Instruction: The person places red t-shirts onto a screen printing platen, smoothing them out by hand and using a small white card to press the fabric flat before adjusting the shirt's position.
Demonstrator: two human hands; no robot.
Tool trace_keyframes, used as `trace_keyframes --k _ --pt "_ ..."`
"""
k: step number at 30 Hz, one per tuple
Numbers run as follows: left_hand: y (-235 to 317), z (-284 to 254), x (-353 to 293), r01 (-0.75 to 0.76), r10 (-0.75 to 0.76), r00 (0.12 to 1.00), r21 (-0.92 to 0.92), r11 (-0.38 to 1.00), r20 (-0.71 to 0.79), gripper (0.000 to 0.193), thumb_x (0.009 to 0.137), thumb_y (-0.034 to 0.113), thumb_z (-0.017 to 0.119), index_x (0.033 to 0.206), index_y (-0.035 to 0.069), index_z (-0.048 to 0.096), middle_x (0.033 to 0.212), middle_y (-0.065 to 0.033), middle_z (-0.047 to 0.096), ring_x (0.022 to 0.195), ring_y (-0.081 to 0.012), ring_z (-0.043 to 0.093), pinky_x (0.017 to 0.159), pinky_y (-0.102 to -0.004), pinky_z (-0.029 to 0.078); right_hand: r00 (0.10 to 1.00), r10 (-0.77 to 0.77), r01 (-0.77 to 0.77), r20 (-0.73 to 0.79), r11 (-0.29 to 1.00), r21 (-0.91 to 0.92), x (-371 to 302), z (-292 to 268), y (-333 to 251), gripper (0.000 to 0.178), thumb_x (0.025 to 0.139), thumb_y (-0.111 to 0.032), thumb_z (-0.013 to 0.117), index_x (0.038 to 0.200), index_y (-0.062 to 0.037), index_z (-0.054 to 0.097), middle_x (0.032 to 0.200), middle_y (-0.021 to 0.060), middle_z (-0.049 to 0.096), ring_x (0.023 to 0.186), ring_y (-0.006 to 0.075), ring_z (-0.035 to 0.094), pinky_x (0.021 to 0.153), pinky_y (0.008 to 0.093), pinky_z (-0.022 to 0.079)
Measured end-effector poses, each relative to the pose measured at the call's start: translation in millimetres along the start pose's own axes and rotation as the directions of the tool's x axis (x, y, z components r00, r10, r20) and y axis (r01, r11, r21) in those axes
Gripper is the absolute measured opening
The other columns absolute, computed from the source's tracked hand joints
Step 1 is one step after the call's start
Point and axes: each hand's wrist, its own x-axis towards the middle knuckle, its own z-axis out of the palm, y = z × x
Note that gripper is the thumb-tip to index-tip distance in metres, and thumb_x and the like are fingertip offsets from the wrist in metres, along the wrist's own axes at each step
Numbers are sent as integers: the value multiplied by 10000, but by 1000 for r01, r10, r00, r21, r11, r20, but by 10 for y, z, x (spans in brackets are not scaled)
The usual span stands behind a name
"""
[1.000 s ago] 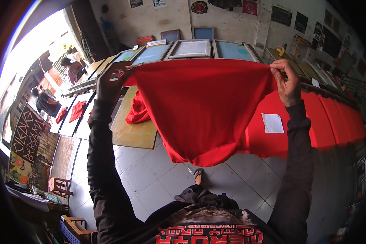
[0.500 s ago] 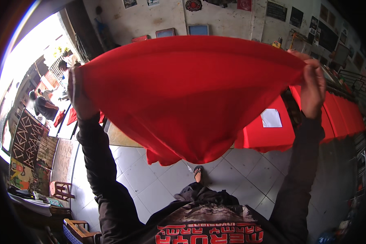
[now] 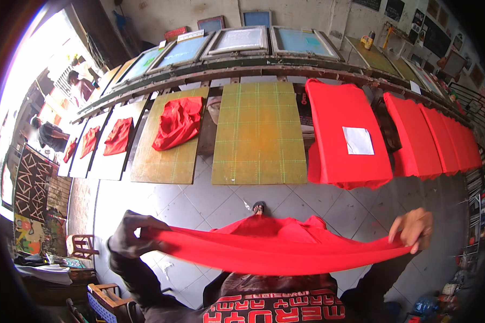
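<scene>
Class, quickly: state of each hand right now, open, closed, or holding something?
Left hand: closed, holding one end of the red cloth.
Right hand: closed, holding the other end.

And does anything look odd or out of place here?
Two small things: a pale scrap lies on the floor, like litter, and a white sheet sits on just one red-covered board, with none visible on the others.

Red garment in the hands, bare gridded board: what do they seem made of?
Red garment: probably fabric, matte; it sags in soft, shineless folds. Bare gridded board: perhaps wood or composite, low-sheen; stiff, flat, mottled brown; coating unclear.
</scene>
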Motion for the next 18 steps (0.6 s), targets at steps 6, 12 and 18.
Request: trace_keyframes --k 6,12,18 --pt "-1292 1111 -253 322 -433 833 -333 886 -345 284 854 168 666 697 40 467 655 6 426 618 -105 412 576 -282 323 626 678 -749 -384 661 -54 -459 35 1099 130 870 -83 699 815 3 618 733 89 650 689 122 636 646 284 476" --pt "-3631 2329 -67 167 -731 513 -783 599 -449 290 870 218 560 644 52 486 726 9 486 745 -122 455 752 -267 367 391 306 -645 -868 764 -22 -603 -192 3519 169 941 -172 656 929 -4 655 831 -43 603 824 40 533 747 225 437" --pt "-4287 2410 583 52 -716 492 -804 592 -495 225 815 165 502 621 56 474 712 -23 485 699 -139 432 703 -282 345 107 281 -337 -954 913 231 -261 -419 4493 193 963 -253 642 996 -63 653 925 -49 605 891 50 535 824 221 422"
